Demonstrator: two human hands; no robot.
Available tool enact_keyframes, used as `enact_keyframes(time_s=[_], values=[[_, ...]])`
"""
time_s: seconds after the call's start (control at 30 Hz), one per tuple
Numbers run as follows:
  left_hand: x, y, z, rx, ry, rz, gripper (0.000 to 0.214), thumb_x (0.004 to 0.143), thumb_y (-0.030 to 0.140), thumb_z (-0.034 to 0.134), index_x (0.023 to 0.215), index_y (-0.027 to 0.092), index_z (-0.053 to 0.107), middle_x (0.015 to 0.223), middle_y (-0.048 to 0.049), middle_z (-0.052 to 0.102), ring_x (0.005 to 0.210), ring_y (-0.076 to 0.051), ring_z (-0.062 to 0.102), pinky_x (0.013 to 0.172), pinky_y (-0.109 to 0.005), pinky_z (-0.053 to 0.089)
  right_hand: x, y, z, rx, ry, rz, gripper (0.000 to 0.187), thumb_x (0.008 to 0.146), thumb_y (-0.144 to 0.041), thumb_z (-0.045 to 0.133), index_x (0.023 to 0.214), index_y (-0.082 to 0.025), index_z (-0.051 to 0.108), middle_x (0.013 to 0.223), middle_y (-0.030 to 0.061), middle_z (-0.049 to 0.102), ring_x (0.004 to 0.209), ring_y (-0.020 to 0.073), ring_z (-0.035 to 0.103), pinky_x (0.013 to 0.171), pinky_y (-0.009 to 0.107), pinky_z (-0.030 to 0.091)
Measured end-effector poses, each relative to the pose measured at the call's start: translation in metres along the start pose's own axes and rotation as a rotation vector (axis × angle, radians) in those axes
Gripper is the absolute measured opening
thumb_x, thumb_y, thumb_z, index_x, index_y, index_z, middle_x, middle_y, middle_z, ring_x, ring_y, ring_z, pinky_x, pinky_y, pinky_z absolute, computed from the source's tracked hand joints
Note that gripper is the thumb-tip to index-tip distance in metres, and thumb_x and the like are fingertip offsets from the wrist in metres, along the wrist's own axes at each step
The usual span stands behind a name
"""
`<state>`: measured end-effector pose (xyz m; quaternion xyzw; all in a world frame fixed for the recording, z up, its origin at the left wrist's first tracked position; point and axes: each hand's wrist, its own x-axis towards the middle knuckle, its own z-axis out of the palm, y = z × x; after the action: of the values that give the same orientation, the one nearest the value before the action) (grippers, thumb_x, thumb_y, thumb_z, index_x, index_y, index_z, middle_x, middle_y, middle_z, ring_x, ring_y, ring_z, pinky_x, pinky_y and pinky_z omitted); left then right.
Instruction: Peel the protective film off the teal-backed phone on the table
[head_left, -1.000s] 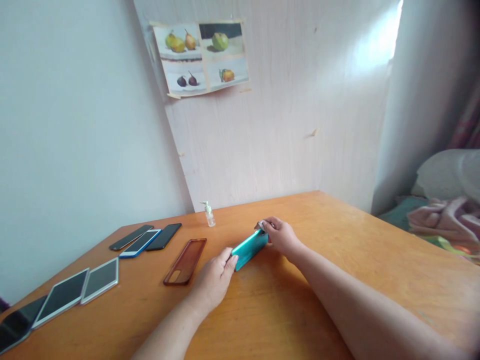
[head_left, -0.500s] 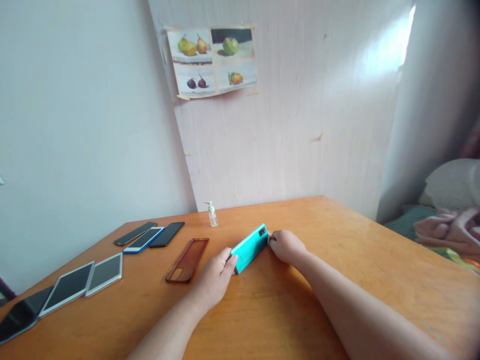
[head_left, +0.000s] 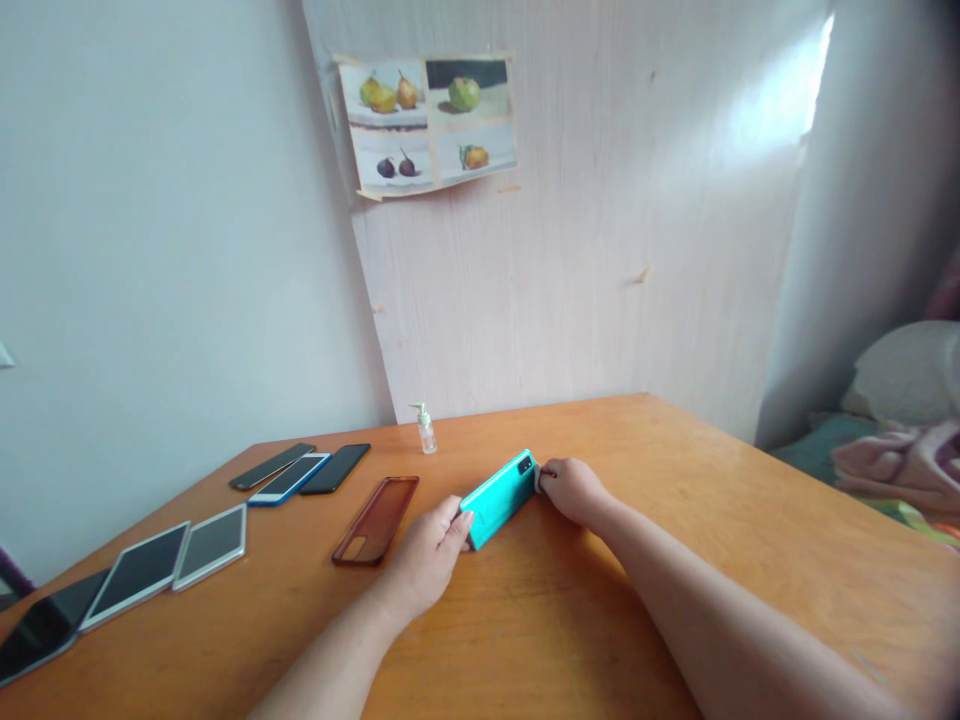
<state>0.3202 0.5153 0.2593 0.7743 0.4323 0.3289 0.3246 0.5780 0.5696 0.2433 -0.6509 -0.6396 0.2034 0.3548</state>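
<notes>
Since a second ago the right hand (head_left: 574, 490) has slid off the top of the teal phone (head_left: 499, 497) to just beyond its far end. The fingers are curled tight, but whether they pinch anything is too small to tell. The left hand (head_left: 427, 548) pinches the phone's near end. The phone lies flat on the desk (head_left: 675, 520), its long axis running diagonally between both hands. A red-brown case (head_left: 376, 519) lies near the phone on its left, and to its right the desk runs on wide.
</notes>
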Motion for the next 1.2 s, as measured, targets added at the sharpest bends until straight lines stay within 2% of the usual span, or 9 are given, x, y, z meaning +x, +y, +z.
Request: enact_keyframes(time_s=[0.2,0.3,0.37,0.47,0.67,0.8,0.9,1.07,1.2], values=[[-0.002,0.001,-0.001,-0.224,0.049,-0.107,0.041,0.090,0.060,0.046,0.084,0.020,0.054,0.075,-0.0001,0.062,0.074,-0.018,0.057,0.071,-0.028,0.043,-0.001,0.001,0.002,0.255,0.000,0.027,0.024,0.077,-0.037,0.053,0.062,-0.019,0.059,0.059,-0.0012,0.055,0.061,0.0127,0.048,0.057,0.024,0.032],[-0.003,0.006,-0.001,-0.320,0.065,-0.129,0.045,0.087,0.063,0.050,0.087,0.018,0.055,0.077,-0.0006,0.062,0.073,-0.016,0.055,0.071,-0.027,0.043,-0.004,-0.002,0.002,0.423,-0.026,0.052,0.030,0.079,-0.046,0.052,0.074,-0.018,0.061,0.070,0.0007,0.060,0.062,0.0122,0.052,0.054,0.022,0.035],[-0.003,0.009,-0.001,-0.354,0.073,-0.132,0.047,0.087,0.064,0.049,0.091,0.018,0.056,0.079,-0.0010,0.063,0.074,-0.016,0.055,0.071,-0.027,0.043,-0.007,-0.006,0.001,0.522,-0.054,0.069,0.035,0.080,-0.051,0.052,0.083,-0.018,0.062,0.073,0.0016,0.061,0.058,0.0116,0.053,0.047,0.022,0.031],[-0.004,0.012,-0.001,-0.357,0.073,-0.128,0.049,0.088,0.065,0.047,0.096,0.017,0.056,0.083,-0.0016,0.063,0.077,-0.016,0.057,0.072,-0.027,0.043,-0.010,-0.015,-0.005,0.637,-0.068,0.065,0.040,0.080,-0.057,0.053,0.088,-0.018,0.059,0.071,0.0011,0.057,0.054,0.0111,0.052,0.042,0.021,0.025],[-0.003,0.008,-0.002,-0.245,0.071,-0.092,0.040,0.092,0.057,0.045,0.093,0.019,0.055,0.085,-0.0012,0.063,0.082,-0.017,0.059,0.069,-0.025,0.042,-0.016,-0.034,-0.018,0.881,0.021,-0.031,0.040,0.075,-0.056,0.068,0.085,-0.019,0.058,0.068,-0.0021,0.051,0.055,0.0097,0.046,0.046,0.021,0.031],[-0.001,0.002,0.000,-0.050,0.130,-0.041,0.037,0.091,0.053,0.047,0.077,0.019,0.052,0.070,0.0024,0.053,0.067,-0.014,0.049,0.060,-0.024,0.034,-0.025,-0.045,-0.026,0.790,0.089,-0.099,0.039,0.080,-0.057,0.064,0.089,-0.020,0.060,0.068,-0.0020,0.052,0.056,0.0105,0.046,0.048,0.023,0.033],[-0.002,0.001,0.002,0.077,0.143,-0.021,0.037,0.091,0.050,0.047,0.073,0.019,0.053,0.064,0.0039,0.047,0.061,-0.013,0.042,0.056,-0.025,0.027,-0.034,-0.054,-0.033,0.656,0.148,-0.147,0.040,0.082,-0.059,0.061,0.094,-0.020,0.061,0.072,-0.0007,0.056,0.058,0.0114,0.047,0.051,0.024,0.037],[-0.004,0.004,0.004,0.239,0.150,-0.021,0.032,0.089,0.043,0.050,0.069,0.019,0.055,0.062,0.0025,0.050,0.059,-0.013,0.045,0.054,-0.026,0.022,-0.049,-0.069,-0.042,0.401,0.205,-0.264,0.042,0.085,-0.059,0.057,0.101,-0.020,0.063,0.075,0.0019,0.063,0.062,0.0146,0.054,0.060,0.027,0.045],[-0.006,0.004,0.005,0.345,0.163,0.019,0.024,0.085,0.036,0.057,0.068,0.019,0.057,0.066,0.0000,0.057,0.061,-0.015,0.051,0.054,-0.026,0.021,-0.057,-0.077,-0.041,0.323,0.185,-0.350,0.040,0.087,-0.056,0.053,0.106,-0.021,0.063,0.076,0.0024,0.063,0.063,0.0156,0.054,0.061,0.028,0.046]])
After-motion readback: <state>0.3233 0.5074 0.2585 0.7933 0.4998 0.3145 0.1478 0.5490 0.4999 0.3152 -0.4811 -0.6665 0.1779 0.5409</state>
